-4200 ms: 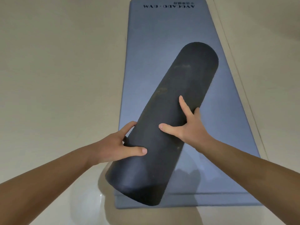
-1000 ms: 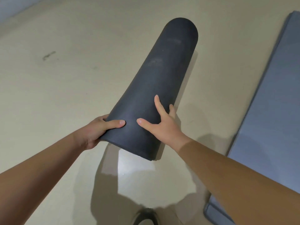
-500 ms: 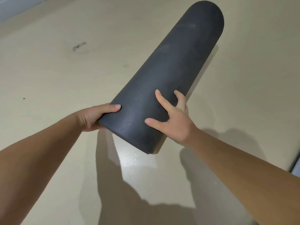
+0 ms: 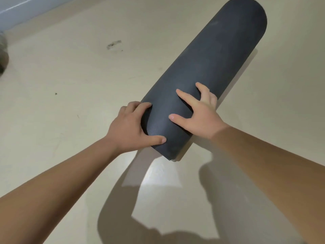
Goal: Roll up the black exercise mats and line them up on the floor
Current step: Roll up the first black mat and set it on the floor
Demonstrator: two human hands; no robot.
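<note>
Beige floor [image 4: 70, 88], rolled black mat [image 4: 207, 64]; left hand [image 4: 128, 131], right hand [image 4: 200, 117] gripping near end

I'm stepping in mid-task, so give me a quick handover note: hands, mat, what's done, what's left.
Left hand: grips the near end of the rolled black mat from its left side.
Right hand: holds the same end from the top and right.
Mat: fully rolled, diagonal, low at the beige floor; whether it rests there I cannot tell.
Done: this mat is rolled.
Left: set it in line and let go; no other mat is in view.
</note>
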